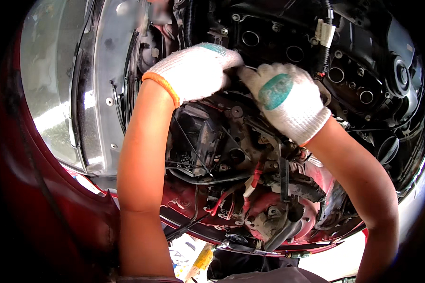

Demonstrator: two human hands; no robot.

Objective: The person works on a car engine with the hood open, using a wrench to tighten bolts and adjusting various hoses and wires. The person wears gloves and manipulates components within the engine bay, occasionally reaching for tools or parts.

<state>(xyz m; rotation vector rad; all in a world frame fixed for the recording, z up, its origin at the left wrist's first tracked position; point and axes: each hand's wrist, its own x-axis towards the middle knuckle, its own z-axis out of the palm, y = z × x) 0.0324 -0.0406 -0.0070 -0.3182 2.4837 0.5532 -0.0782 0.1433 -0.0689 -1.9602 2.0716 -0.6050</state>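
Both my hands wear white knitted work gloves and meet over a car's engine bay. My left hand (196,70), its glove cuffed in orange, is closed with the fingertips pointing right. Close beside it, my right hand (283,96) has its fingers curled in a pinch, a teal patch on the back of the glove. A thin pale bit shows between the two sets of fingertips, too small to name. The black engine cover (316,61) with round openings lies just beyond and to the right of my hands.
A black corrugated wiring conduit (324,56) with a white tag runs over the cover. A black oil filler cap (400,75) sits far right. Below my hands are red cables (257,174) and a hose (288,231). The windscreen (52,70) and red fender (56,198) lie left.
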